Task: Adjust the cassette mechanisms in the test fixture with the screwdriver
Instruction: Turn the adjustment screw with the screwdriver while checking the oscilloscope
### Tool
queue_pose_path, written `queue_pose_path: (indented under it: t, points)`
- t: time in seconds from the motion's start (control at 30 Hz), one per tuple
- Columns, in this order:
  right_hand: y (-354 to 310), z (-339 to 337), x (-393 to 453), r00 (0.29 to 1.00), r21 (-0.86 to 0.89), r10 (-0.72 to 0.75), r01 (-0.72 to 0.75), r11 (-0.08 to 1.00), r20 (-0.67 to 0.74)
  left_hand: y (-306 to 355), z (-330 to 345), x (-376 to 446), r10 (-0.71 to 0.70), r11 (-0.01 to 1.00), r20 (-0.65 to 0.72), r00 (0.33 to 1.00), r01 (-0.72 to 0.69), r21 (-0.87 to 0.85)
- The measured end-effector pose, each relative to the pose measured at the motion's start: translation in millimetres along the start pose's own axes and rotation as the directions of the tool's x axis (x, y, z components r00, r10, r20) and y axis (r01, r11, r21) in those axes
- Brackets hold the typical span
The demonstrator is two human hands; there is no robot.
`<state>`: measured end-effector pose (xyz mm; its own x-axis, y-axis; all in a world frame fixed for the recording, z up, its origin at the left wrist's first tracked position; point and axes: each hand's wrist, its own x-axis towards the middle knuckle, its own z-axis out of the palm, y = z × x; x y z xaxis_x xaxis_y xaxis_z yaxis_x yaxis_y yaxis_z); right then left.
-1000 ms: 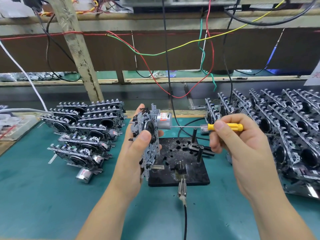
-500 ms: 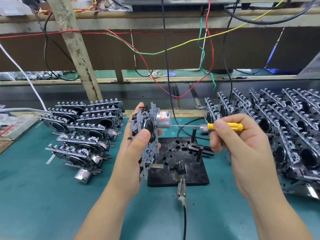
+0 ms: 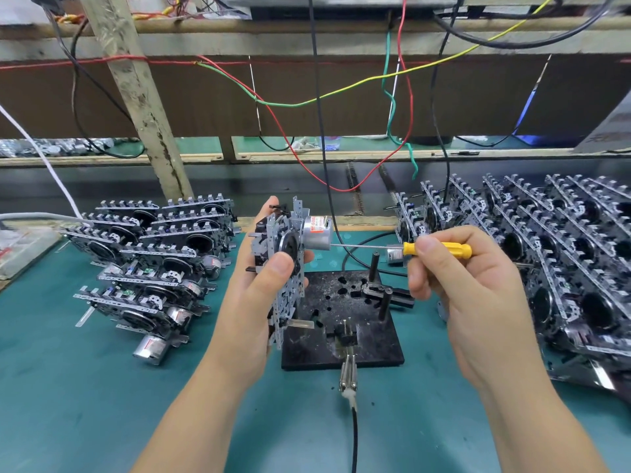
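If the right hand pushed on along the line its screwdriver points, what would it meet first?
The right hand aims the screwdriver leftward; its tip already seems to touch the silver motor on the cassette mechanism gripped by the left hand.

An upright metal cassette mechanism (image 3: 285, 268) meets a yellow-handled screwdriver (image 3: 437, 250), apparently at its motor, above the black fixture (image 3: 341, 336).

On the table (image 3: 85, 387), the test fixture (image 3: 368, 343) sits centre; stacked mechanisms (image 3: 150, 268) lie left, more rows (image 3: 546, 254) right. The held cassette mechanism (image 3: 286, 268) stands upright over the fixture's left edge.
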<state>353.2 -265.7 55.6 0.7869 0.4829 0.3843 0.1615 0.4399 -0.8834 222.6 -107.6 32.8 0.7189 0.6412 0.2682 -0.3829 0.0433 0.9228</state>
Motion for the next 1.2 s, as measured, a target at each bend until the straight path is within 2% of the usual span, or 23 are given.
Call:
queue_pose_path:
  t: [0.13,0.17,0.2,0.27,0.3,0.37,0.4,0.47,0.6,0.73,0.97,1.0,1.03,1.1,1.13,1.2]
  points:
    - [2.6,-19.3,10.9,0.976,0.090,0.062,-0.044,0.995,-0.209,7.2,-1.0,13.1,0.043,0.996,0.033,0.999,-0.046,0.080]
    - [2.2,-25.4,13.6,0.967,0.088,0.062,-0.042,0.995,-0.247,11.4,-1.1,19.6,0.066,0.977,0.057,0.996,-0.076,0.198]
    - [1.6,-29.9,15.5,0.963,0.075,0.051,-0.033,0.997,-0.265,16.6,-0.8,27.2,0.090,0.917,0.110,0.990,-0.125,0.379]
    - [1.5,-34.8,16.6,0.967,0.042,0.031,-0.021,0.999,-0.254,24.7,3.1,43.5,0.060,0.669,0.272,0.960,-0.241,0.703]
    - [1.9,-34.8,16.5,0.970,0.020,0.033,-0.030,0.999,-0.241,24.8,7.0,52.1,-0.005,0.517,0.356,0.934,-0.302,0.800]
    - [6.8,-34.6,15.1,0.973,-0.047,0.057,-0.070,0.996,-0.224,19.0,17.3,65.6,-0.158,0.238,0.450,0.879,-0.408,0.881]
    - [11.2,-35.0,14.7,0.971,-0.077,0.074,-0.094,0.993,-0.227,13.2,22.1,70.0,-0.214,0.150,0.463,0.860,-0.439,0.886]
    - [17.9,-37.0,13.9,0.965,-0.126,0.109,-0.142,0.982,-0.237,1.0,26.8,74.7,-0.275,0.093,0.447,0.851,-0.440,0.893]
    - [26.9,-45.4,11.6,0.968,-0.212,0.154,-0.196,0.957,-0.198,-16.8,23.5,73.3,-0.289,0.081,0.421,0.860,-0.417,0.906]
    - [30.3,-46.4,15.1,0.960,-0.261,0.213,-0.255,0.931,-0.180,-22.2,22.6,76.0,-0.288,0.007,0.429,0.856,-0.447,0.895]
    - [27.2,-27.3,26.4,0.976,-0.511,0.216,-0.170,0.842,0.032,-27.0,24.3,78.8,-0.307,-0.022,0.438,0.845,-0.467,0.884]
    - [25.9,-23.8,27.1,0.976,-0.520,0.204,-0.135,0.843,0.076,-26.0,24.0,78.4,-0.302,0.025,0.447,0.842,-0.462,0.887]
    - [25.1,-20.1,26.7,0.973,-0.533,0.191,-0.093,0.841,0.131,-23.3,21.8,77.2,-0.284,0.127,0.459,0.842,-0.441,0.888]
    - [28.0,-15.3,23.6,0.955,-0.619,0.182,0.002,0.786,0.234,-14.3,9.3,71.8,-0.181,0.399,0.451,0.874,-0.354,0.846]
    - [31.7,-14.3,21.6,0.945,-0.676,0.185,0.048,0.735,0.269,-10.4,-1.2,67.6,-0.118,0.488,0.420,0.900,-0.316,0.814]
    - [39.0,-15.4,16.6,0.939,-0.734,0.190,0.089,0.674,0.288,-8.4,-25.2,55.2,-0.055,0.520,0.373,0.926,-0.292,0.803]
